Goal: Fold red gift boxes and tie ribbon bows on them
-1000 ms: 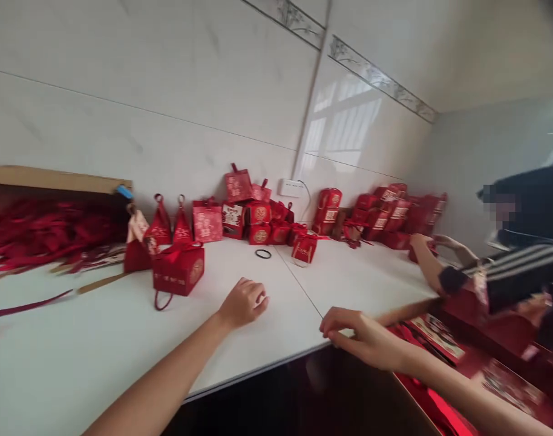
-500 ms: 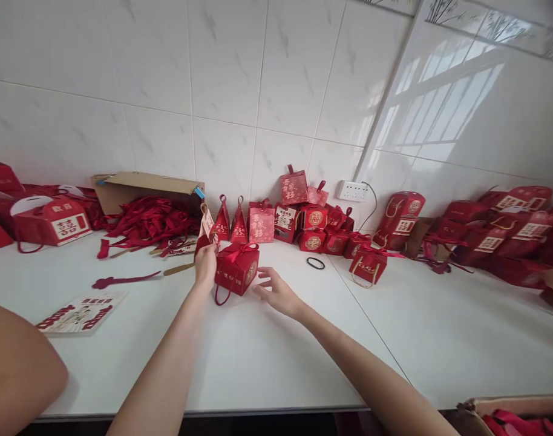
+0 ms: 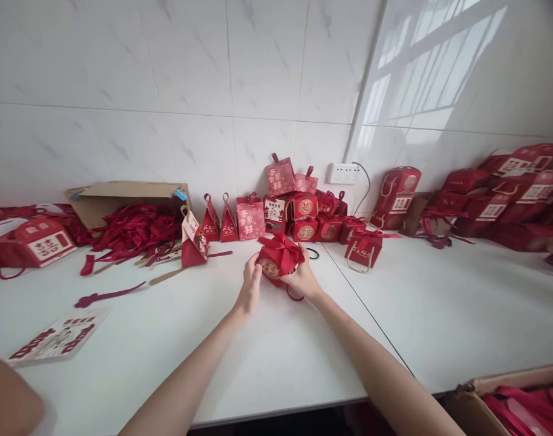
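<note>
While the left hand point(image 3: 249, 283) and right hand point(image 3: 305, 280) grip the bow-topped box point(image 3: 271, 266), it's squarely between them, back from the front edge of the table point(image 3: 258, 369).

A small red gift box point(image 3: 273, 275) sits between the left hand point(image 3: 248, 287) and the right hand point(image 3: 305, 280), touched by both, the left at its left side, the right thumb reaching across its front. A shiny red ribbon bow point(image 3: 283, 253) covers much of the top, its loops spreading toward the right hand's fingers. A round gold emblem point(image 3: 270, 267) marks the face just beside the left hand. Below the right thumb hangs a dark red loop handle point(image 3: 296, 296). Whether the base touches the surface cannot be told.
</note>
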Motion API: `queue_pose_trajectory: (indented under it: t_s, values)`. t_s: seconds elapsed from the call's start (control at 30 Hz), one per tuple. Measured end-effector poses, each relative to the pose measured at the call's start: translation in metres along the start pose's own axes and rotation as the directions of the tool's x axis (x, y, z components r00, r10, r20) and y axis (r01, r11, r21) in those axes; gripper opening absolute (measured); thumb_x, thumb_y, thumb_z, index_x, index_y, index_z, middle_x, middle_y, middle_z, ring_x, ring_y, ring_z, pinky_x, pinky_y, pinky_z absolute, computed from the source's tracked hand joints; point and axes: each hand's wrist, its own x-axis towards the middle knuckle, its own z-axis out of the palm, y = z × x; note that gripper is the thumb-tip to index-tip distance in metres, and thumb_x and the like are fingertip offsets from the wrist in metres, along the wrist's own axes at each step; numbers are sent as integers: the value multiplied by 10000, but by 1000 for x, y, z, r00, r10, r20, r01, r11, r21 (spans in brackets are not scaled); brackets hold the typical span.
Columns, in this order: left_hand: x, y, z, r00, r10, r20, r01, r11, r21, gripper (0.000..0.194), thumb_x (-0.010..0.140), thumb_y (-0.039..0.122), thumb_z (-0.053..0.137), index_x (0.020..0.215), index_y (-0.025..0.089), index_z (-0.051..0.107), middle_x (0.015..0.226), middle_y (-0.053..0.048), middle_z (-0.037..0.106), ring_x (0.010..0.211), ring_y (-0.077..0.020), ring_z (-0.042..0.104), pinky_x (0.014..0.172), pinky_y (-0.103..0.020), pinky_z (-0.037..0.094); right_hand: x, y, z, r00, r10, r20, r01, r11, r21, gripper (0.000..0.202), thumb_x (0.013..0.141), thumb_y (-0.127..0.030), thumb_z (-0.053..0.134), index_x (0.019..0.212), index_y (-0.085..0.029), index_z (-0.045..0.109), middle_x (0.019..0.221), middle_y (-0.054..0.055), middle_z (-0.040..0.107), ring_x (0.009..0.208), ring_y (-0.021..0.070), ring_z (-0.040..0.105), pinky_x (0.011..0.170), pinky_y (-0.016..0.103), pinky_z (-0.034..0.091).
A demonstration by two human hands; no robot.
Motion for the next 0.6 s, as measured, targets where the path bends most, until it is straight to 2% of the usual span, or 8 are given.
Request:
queue_pose_trajectory:
  t_s: [0.07, 0.13, 0.23, 0.33, 0.4, 0.5, 0.6]
  values:
    - [8, 6, -5, 998, -55, -17, 56, 997, 52, 608, 744, 694, 442, 1087, 199, 531, 1182, -142, 592, 1114, -290, 567, 865, -429, 477, 5, 3, -13, 1000, -31, -1, 31, 999, -26, 1159, 547, -463, 803, 1415, -224, 74, 1406, 178, 304, 1306, 315, 363, 1106, 510, 256]
    - [20, 14, -11, 995, -70, -69, 75, 994, 79, 602, 721, 707, 435, 1015, 187, 514, 1042, -126, 620, 981, -276, 613, 801, -418, 485, 8, 2, -21, 993, -112, 42, 113, 993, -24, 1130, 567, -427, 801, 1419, -282, 74, 1386, 139, 356, 1279, 297, 403, 1087, 503, 297]
    - [31, 24, -17, 993, 3, -116, 5, 998, 70, 540, 744, 675, 427, 975, 193, 502, 1052, -95, 597, 1008, -239, 585, 818, -367, 474, 8, 0, -22, 966, -208, 152, 216, 976, -40, 1122, 566, -378, 814, 1430, -286, 103, 1396, 134, 366, 1284, 293, 405, 1080, 480, 323]
    - [27, 27, -16, 998, 18, -58, -15, 999, 41, 490, 738, 637, 499, 936, 190, 525, 999, -76, 614, 986, -227, 585, 802, -339, 476, 5, -4, -18, 942, -217, 255, 231, 973, -25, 1096, 588, -357, 802, 1439, -222, 123, 1408, 170, 354, 1293, 291, 402, 1078, 457, 333]
    - [21, 27, -15, 999, 10, -33, -9, 1000, 30, 505, 691, 604, 590, 979, 196, 516, 1017, -74, 613, 995, -225, 583, 798, -326, 476, 4, -7, -16, 939, -203, 278, 215, 977, -14, 1074, 600, -342, 791, 1439, -215, 132, 1422, 176, 336, 1307, 288, 388, 1069, 446, 347]
    - [17, 27, -14, 999, -4, -35, 5, 1000, 30, 610, 625, 522, 690, 1118, 235, 474, 1171, -75, 559, 1094, -219, 549, 831, -306, 467, 4, -10, -17, 931, -185, 316, 197, 980, -6, 1035, 604, -302, 781, 1433, -239, 165, 1450, 164, 309, 1319, 296, 379, 1043, 448, 381]
    - [17, 30, -14, 991, -113, 74, 113, 994, 9, 702, 597, 459, 731, 1204, 249, 447, 1123, -59, 588, 1035, -213, 587, 858, -323, 466, 3, -16, -19, 910, -181, 373, 210, 977, -37, 1021, 612, -261, 767, 1441, -234, 172, 1456, 164, 320, 1318, 303, 385, 1030, 462, 394]
